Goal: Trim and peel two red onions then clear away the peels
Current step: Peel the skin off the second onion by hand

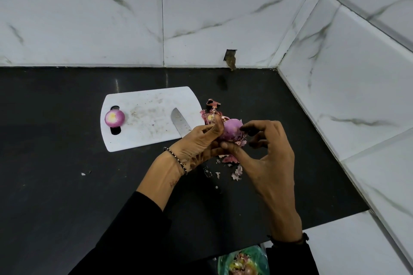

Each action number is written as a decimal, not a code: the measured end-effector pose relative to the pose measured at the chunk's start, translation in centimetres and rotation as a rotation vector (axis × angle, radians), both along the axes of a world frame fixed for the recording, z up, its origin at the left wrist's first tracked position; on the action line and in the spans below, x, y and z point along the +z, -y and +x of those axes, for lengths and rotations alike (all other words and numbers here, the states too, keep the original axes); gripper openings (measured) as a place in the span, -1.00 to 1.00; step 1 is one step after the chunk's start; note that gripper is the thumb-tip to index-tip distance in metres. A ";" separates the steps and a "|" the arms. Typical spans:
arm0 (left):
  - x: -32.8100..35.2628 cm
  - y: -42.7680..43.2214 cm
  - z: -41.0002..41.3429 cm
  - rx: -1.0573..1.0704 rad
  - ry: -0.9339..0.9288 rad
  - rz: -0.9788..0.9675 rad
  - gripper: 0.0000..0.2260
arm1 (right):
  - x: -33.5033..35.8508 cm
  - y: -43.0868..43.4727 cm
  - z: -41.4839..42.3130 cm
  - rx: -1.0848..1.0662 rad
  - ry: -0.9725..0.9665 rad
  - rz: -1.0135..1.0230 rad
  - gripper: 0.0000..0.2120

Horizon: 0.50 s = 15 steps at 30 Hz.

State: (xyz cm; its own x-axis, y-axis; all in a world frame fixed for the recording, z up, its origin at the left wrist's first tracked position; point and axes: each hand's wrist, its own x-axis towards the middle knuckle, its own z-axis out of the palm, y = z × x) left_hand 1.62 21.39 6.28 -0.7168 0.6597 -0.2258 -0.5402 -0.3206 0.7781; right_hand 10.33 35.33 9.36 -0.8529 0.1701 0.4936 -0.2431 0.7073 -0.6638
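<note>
Onion number two (231,128), pale purple and partly stripped, sits in the grip of the left hand (196,144), whose fingers and thumb close around its near side above the dark worktop (55,163). The right hand (266,156) meets it from the other side: its thumb presses at the onion's base and its forefinger touches the upper edge, the remaining fingers curled loosely and apart, so this grip is a light pinch on the onion's skin rather than a full clasp. Loose peels (211,110) lie on the worktop just beyond the held onion, and more scraps (234,169) lie scattered below the hands. To the left of the grip lies a white cutting board (145,127), with a knife (180,121) resting on its near corner, blade tip pointing away, its handle hidden behind the left hand. At the board's far left end, well apart from the hands, a peeled onion (114,118) rests over the handle slot, cut face up. A green bag (243,261) holding peels shows at the bottom edge.
</note>
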 end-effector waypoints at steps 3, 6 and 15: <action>0.1 0.1 0.1 -0.013 -0.021 0.004 -0.11 | 0.0 0.1 0.0 0.006 0.018 0.013 -0.57; 0.0 0.2 0.1 -0.025 -0.036 -0.016 -0.14 | -0.1 0.1 0.1 0.004 0.036 0.020 -0.59; -0.4 0.0 0.0 -0.006 -0.043 -0.028 -0.26 | 0.1 0.8 0.5 -0.048 0.088 -0.105 -0.66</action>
